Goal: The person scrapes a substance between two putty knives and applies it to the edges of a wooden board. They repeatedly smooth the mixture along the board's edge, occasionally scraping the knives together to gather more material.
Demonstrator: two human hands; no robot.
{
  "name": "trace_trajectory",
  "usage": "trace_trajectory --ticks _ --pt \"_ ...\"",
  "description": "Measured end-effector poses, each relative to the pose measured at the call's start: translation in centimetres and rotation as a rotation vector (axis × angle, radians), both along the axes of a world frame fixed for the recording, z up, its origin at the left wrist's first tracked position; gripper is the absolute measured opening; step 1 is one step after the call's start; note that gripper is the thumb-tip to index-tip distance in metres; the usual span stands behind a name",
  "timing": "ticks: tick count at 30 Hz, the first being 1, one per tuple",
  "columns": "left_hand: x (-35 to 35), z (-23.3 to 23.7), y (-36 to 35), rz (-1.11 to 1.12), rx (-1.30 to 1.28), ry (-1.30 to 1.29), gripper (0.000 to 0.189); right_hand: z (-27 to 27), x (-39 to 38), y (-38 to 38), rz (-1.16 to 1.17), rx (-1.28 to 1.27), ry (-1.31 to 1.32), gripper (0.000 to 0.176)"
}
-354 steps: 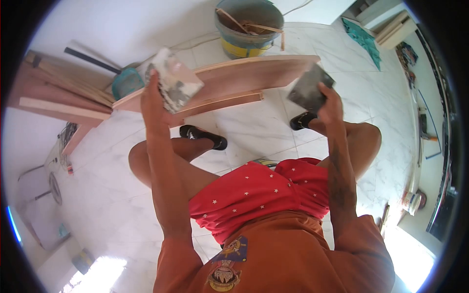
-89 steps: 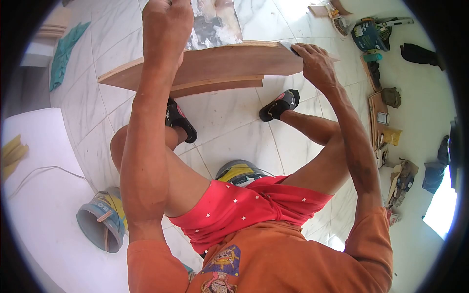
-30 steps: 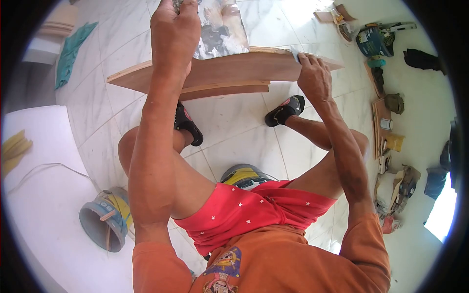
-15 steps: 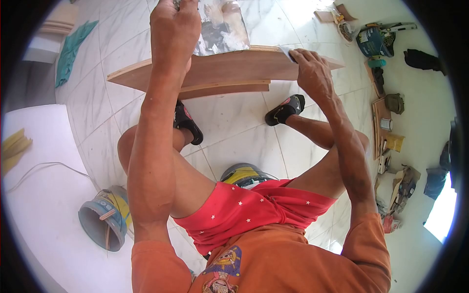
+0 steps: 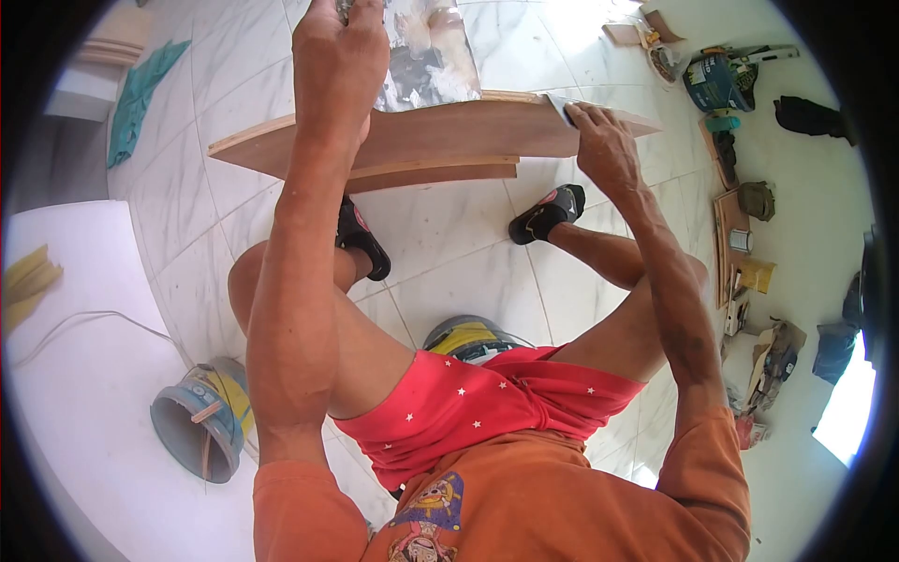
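At the top of the view my left hand [image 5: 342, 70] is closed around the near-left part of a flat metal plate [image 5: 435, 75] smeared with grey and white putty; the grip itself is partly hidden. My right hand [image 5: 609, 150] pinches a putty knife [image 5: 559, 105], its blade against the upper edge of a long brown wooden panel [image 5: 468, 131], toward that panel's right end. The plate's near edge overlaps the panel's upper edge, left of the knife. Below the panel is a shorter wooden strip [image 5: 431, 172].
A bucket [image 5: 459, 335] stands between my legs, and another bucket [image 5: 198, 421] with sticks in it lies tilted at left. A cable [image 5: 94, 315] crosses the white surface. A teal cloth [image 5: 140, 103] lies at upper left. Tools and a dark tub [image 5: 716, 82] line the right wall.
My right hand has shifted slightly right and down, and the knife blade is turned so more of its face shows. The left hand and plate have moved slightly right.
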State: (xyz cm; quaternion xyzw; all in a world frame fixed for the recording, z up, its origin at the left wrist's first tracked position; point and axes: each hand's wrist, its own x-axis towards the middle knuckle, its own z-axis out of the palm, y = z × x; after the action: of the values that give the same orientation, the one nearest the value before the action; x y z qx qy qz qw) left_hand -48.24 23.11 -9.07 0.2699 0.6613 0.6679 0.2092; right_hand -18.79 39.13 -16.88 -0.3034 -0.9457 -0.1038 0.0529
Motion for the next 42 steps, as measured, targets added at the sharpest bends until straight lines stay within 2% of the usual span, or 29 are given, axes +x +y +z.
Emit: trace_trajectory --ticks 3,6,10,14,18,22,23,27,30,34,38,42 --pt "0.2 0.0 0.1 0.017 0.040 -0.034 0.032 0.4 -0.1 -1.0 0.078 -0.050 -0.003 0.040" --pt "-0.1 -0.7 -0.4 -0.036 0.058 0.070 0.033 0.0 -0.6 -1.1 0.082 -0.042 0.048 0.041" --pt "-0.8 -2.1 0.5 -0.025 0.108 -0.016 0.029 -1.6 -1.7 -2.2 0.063 0.064 -0.036 0.042" --pt "-1.8 -3.6 0.6 -0.056 0.139 -0.112 0.024 -1.9 -1.7 -4.3 0.160 0.031 0.017 0.044" --pt "-0.8 -2.5 0.5 -0.043 0.165 -0.173 0.025 -1.2 -1.9 -3.9 0.102 0.103 0.049 0.046" --pt "-1.7 -3.5 0.6 -0.053 0.124 -0.127 0.025 -2.0 -1.6 -4.4 0.169 0.031 0.055 0.050" --pt "-1.8 -3.7 0.6 -0.057 0.136 -0.115 0.025 -1.7 -1.1 -4.4 0.172 0.014 0.035 0.046" --pt "-1.1 -2.8 0.3 -0.044 0.141 -0.150 0.025 -0.3 -0.7 -2.5 0.038 0.097 0.113 0.041" --pt "-1.1 -3.1 0.5 -0.040 0.132 -0.133 0.026 -0.5 -0.6 -1.5 -0.024 0.054 -0.005 0.042" --pt "-1.5 -3.4 0.7 -0.050 0.136 -0.117 0.026 0.4 -0.6 -3.2 0.104 -0.134 -0.026 0.040" --pt "-1.4 -3.5 0.6 -0.049 0.130 -0.117 0.026 0.7 -0.9 -1.8 0.003 -0.014 0.056 0.040" --pt "-1.2 -3.4 0.5 -0.054 0.142 -0.139 0.026 -0.1 -1.4 -2.0 -0.109 -0.018 -0.043 0.038"
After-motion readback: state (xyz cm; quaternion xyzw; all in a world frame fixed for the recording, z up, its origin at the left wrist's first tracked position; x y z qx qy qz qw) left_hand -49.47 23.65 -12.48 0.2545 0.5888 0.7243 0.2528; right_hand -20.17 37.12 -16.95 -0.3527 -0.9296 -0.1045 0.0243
